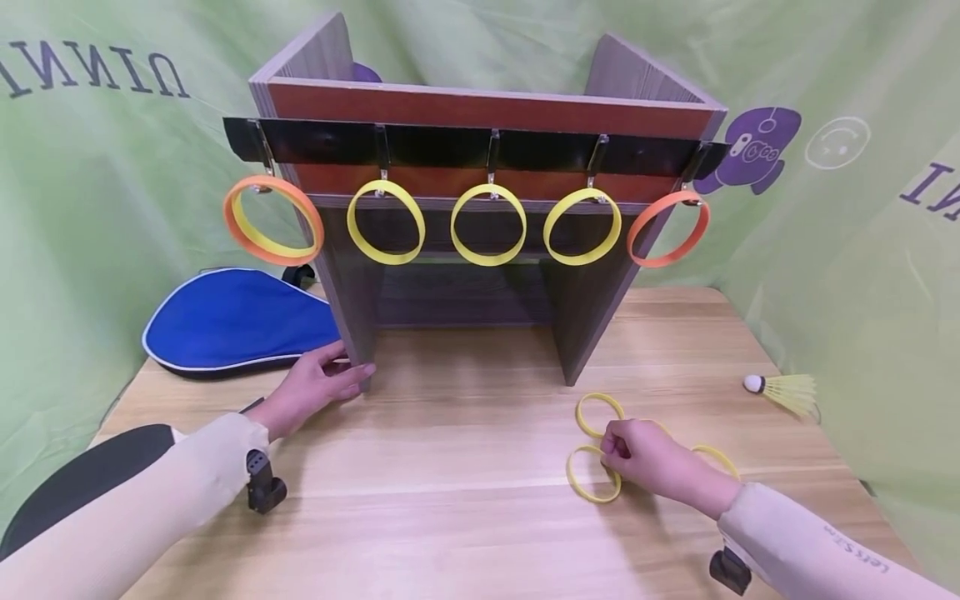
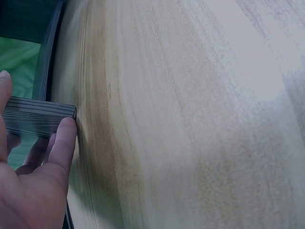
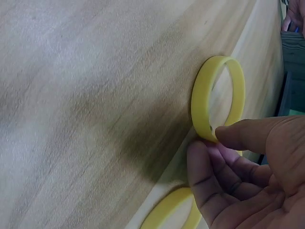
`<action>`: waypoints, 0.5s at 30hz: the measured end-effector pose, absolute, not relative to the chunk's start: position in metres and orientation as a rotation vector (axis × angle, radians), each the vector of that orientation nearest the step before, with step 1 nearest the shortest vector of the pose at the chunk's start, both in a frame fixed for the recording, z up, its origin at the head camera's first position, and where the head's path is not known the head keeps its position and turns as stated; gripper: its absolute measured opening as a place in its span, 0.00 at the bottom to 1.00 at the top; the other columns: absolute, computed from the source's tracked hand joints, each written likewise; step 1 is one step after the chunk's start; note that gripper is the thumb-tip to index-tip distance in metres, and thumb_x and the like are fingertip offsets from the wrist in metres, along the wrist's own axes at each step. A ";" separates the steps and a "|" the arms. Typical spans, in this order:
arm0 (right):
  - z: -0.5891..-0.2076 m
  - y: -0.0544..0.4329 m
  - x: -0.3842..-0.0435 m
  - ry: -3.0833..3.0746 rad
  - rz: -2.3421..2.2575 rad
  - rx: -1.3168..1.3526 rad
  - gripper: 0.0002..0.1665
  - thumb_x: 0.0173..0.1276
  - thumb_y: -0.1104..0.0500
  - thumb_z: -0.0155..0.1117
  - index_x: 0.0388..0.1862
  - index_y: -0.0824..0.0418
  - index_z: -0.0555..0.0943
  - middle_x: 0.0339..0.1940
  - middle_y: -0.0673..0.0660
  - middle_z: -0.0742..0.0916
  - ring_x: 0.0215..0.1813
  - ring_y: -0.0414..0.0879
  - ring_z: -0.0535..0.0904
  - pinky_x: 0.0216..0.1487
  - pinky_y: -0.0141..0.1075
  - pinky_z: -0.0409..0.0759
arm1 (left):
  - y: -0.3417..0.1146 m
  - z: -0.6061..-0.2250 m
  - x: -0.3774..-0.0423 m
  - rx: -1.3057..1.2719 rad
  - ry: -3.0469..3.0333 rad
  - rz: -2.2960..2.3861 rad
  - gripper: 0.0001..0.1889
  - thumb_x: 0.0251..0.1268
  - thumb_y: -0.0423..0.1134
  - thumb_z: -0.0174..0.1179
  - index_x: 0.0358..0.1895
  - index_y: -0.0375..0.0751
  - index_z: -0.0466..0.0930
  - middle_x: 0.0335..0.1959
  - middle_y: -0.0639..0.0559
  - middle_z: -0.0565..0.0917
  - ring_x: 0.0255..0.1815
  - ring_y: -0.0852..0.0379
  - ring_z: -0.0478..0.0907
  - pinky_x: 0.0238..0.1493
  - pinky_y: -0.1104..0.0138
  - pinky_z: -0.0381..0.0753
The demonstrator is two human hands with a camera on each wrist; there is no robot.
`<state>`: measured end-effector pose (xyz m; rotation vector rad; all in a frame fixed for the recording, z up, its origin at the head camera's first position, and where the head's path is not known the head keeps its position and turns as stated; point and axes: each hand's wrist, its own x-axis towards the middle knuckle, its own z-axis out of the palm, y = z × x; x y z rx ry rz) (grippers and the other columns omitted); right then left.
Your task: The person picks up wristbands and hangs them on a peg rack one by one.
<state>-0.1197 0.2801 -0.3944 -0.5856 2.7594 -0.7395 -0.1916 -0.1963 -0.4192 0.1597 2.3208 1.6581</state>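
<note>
My right hand (image 1: 660, 462) pinches a yellow silicone wristband (image 1: 572, 479) at its edge between thumb and fingertips. In the right wrist view, this wristband (image 3: 202, 105) stands tilted above the tabletop, and part of another wristband (image 3: 167, 205) shows below it. Just beyond the pinched one lies a second yellow band (image 1: 581, 412). Another yellow band (image 1: 716, 455) is partly covered by the right forearm. My left hand (image 1: 311, 390) grips the lower front edge of the wooden stand's left side panel (image 1: 351, 308). Seen from the left wrist, fingers and thumb lie on opposite faces of the panel (image 2: 43, 117).
Across the stand, a black strip (image 1: 435, 148) with metal hooks carries several hanging bands, such as a yellow one (image 1: 487, 260) and an orange one (image 1: 641, 250). A blue paddle case (image 1: 240, 321) lies left, a yellow shuttlecock (image 1: 783, 390) right. Green printed cloth surrounds the wooden table (image 1: 420, 517).
</note>
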 end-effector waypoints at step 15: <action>-0.386 0.285 -0.119 2.677 -0.850 -0.533 0.08 0.65 0.67 0.69 0.29 0.61 0.79 0.23 0.47 0.82 0.26 0.31 0.70 0.27 0.26 0.71 | -0.196 -0.419 -0.193 0.143 2.304 1.672 0.40 0.75 0.50 0.65 0.83 0.43 0.58 0.75 0.33 0.72 0.66 0.44 0.79 0.55 0.70 0.87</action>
